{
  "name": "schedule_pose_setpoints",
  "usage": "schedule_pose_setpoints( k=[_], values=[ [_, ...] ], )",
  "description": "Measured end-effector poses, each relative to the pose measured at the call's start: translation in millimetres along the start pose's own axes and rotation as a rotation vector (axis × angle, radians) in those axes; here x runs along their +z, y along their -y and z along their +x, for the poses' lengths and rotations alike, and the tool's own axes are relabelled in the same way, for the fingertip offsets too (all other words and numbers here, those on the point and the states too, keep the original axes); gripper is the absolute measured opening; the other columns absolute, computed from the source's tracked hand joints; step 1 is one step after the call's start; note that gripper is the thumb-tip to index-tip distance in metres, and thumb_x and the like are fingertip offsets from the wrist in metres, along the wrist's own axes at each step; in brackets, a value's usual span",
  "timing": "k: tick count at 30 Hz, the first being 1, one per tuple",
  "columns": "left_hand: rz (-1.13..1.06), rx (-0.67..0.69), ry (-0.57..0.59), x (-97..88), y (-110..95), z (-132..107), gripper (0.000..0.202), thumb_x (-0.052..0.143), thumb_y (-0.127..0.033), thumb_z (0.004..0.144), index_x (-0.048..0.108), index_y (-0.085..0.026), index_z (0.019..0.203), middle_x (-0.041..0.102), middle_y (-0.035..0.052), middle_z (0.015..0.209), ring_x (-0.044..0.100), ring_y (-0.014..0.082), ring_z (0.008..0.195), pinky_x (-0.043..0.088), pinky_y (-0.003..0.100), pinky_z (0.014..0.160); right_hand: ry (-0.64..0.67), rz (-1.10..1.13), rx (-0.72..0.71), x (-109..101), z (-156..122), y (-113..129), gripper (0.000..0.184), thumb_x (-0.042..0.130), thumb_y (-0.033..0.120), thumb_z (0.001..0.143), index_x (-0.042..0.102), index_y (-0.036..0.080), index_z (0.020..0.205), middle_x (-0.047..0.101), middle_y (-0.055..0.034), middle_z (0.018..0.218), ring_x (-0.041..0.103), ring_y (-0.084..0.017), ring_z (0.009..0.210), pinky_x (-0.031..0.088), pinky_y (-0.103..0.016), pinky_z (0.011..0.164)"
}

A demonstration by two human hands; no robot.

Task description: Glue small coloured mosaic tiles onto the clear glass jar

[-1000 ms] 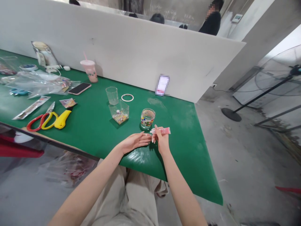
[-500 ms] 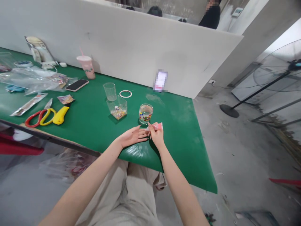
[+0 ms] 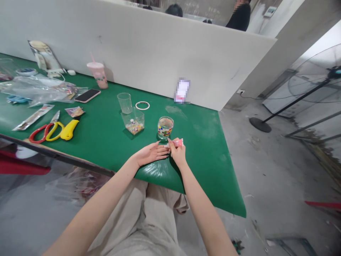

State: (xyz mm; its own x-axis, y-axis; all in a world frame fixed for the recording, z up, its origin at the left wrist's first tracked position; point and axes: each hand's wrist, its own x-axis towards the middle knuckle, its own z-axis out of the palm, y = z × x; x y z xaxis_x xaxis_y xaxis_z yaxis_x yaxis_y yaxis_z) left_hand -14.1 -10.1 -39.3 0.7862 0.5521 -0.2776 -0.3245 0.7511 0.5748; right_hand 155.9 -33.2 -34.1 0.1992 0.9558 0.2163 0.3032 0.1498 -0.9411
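Observation:
My right hand (image 3: 177,153) is closed around a small pink and white squeeze tube (image 3: 179,142), its narrow end toward my left fingers. My left hand (image 3: 151,154) lies palm up, fingers stretched out, their tips at the tube's narrow end. What the fingertips touch there is too small to make out. Just beyond both hands stands a clear glass (image 3: 165,128) with a band of colourful square tiles around its lower part. To its left, an open clear container (image 3: 134,126) holds many small mixed pieces.
Behind the container are a clear plastic cup (image 3: 124,103) and a white ring (image 3: 142,105). Scissors (image 3: 44,131), a yellow-handled tool (image 3: 69,129), a phone (image 3: 87,96), a pink drink cup (image 3: 98,75) and plastic bags (image 3: 39,90) lie left. A lit, blurred phone (image 3: 182,90) leans on the white partition (image 3: 144,53).
The view has shifted very slightly. Both hands and the tube stay in nearly the same place beside the glass.

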Motion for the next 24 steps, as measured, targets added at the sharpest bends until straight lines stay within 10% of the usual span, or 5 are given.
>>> schedule_pose_setpoints(
  k=[24],
  values=[
    [0.021, -0.028, -0.032, 6.4, -1.1, -2.8, 0.045, 0.038, -0.038, 0.095, 0.061, -0.006, 0.116, 0.059, 0.0168, 0.131, 0.049, 0.0244, 0.128, 0.026, 0.04, 0.113, -0.026, -0.119, -0.079, 2.4, 0.8, 0.9, 0.034, 0.048, 0.05, 0.085, 0.046, 0.023, 0.066, 0.054, 0.0003, 0.063, 0.051, -0.015, 0.061, 0.044, -0.028, 0.067]
  ],
)
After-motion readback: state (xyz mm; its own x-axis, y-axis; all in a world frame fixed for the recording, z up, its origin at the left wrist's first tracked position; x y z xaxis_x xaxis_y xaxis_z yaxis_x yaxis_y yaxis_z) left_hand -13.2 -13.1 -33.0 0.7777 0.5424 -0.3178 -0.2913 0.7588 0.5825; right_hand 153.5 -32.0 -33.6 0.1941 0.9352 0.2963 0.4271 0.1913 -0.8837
